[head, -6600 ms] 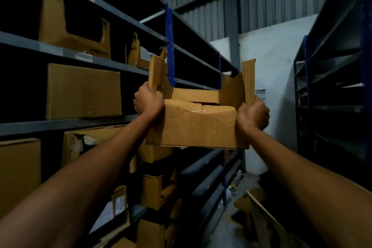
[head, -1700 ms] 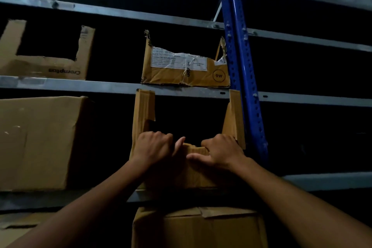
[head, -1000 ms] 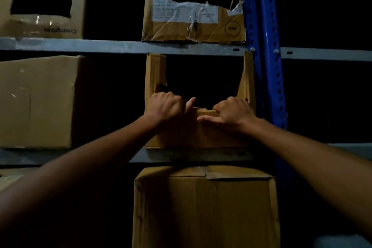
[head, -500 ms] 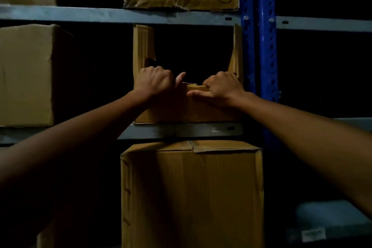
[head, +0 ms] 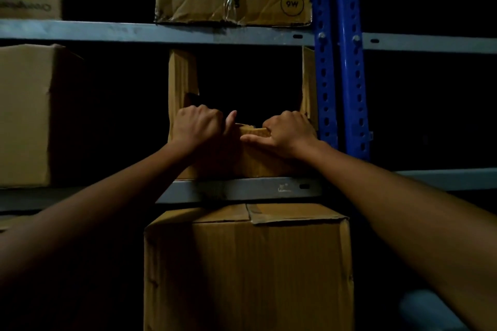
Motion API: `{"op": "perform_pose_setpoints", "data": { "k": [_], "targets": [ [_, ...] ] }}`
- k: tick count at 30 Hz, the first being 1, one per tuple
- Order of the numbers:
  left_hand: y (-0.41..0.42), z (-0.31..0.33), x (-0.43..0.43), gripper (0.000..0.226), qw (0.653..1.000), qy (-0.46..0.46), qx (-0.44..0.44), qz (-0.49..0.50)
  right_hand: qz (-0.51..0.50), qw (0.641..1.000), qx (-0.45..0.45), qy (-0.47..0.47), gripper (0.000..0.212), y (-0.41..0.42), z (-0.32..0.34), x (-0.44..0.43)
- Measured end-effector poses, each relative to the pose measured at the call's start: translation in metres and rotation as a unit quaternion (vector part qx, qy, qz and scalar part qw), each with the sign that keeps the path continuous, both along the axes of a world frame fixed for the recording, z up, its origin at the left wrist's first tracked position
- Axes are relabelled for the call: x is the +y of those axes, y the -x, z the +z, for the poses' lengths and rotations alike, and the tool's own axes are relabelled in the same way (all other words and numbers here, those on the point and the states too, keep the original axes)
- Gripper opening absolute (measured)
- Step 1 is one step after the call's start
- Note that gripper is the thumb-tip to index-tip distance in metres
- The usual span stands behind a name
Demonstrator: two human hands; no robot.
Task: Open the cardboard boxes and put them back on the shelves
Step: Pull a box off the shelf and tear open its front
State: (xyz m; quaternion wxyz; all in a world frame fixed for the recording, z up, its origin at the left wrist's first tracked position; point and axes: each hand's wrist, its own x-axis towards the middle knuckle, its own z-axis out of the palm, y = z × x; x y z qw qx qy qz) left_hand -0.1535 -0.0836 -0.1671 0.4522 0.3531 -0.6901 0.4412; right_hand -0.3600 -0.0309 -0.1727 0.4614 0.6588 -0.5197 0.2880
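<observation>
Head view: the left hand (head: 197, 126) is curled over the top rim of the front wall of the opened box (head: 258, 161), knuckles towards the camera and thumb sticking up. The right hand (head: 287, 133) hooks its fingers over the same rim just beside it, with the thumb laid out along the front face. Both grip the cardboard, and only a short strip of rim shows between them. The box stands at the front edge of the middle shelf (head: 242, 188), towards that shelf's right end. Its two side flaps are raised, and the right flap is just beside the blue upright (head: 336, 75). The flap tops reach close under the edge of the upper shelf (head: 188, 32), where a torn labelled box (head: 234, 8) sits. A large closed box (head: 24, 115) stands further left on the middle shelf, and another closed box (head: 247, 263) stands directly below. The placing looks nearly done, but several things could go wrong from here. The front wall is soft and already creased, so a hard push through the rim could fold it inward instead of sliding the box. The tall flaps could catch on the upper shelf edge or the upright and bend or jam. If the hands let go while the base sits this near the front edge, the box could tip out onto the closed box below. How deep the base sits is hidden in shadow.
</observation>
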Motion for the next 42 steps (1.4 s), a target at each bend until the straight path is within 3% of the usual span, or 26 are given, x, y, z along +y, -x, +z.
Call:
{"op": "perform_pose_setpoints", "data": {
  "k": [5,9,13,21,27,32,42],
  "targets": [
    [0.001,-0.010,-0.006,0.068,1.000,0.004,-0.007,-0.002,0.000,0.999,-0.039,-0.023,0.055,-0.002,-0.015,-0.001],
    [-0.004,-0.022,-0.015,0.059,0.999,0.051,-0.015,0.007,0.001,0.998,-0.062,-0.027,0.063,-0.005,-0.022,0.005],
    [-0.007,-0.032,-0.010,0.067,0.998,0.057,-0.013,0.007,-0.021,0.999,-0.047,-0.005,0.067,-0.008,-0.027,0.012],
    [-0.016,-0.046,-0.004,0.081,0.997,-0.001,-0.060,0.047,-0.059,0.997,-0.037,-0.045,0.065,-0.012,-0.038,0.031],
    [-0.021,-0.046,0.026,0.092,0.991,-0.103,-0.077,0.039,-0.081,0.992,-0.028,-0.095,0.077,-0.010,-0.053,0.047],
    [-0.042,-0.059,0.037,0.075,0.991,-0.053,-0.119,0.027,-0.082,0.989,-0.019,-0.120,0.077,-0.015,-0.041,0.062],
    [-0.112,-0.025,0.060,0.062,0.996,-0.020,-0.072,-0.043,-0.015,0.997,-0.059,-0.051,0.077,-0.061,-0.033,0.090]
  ]
}}
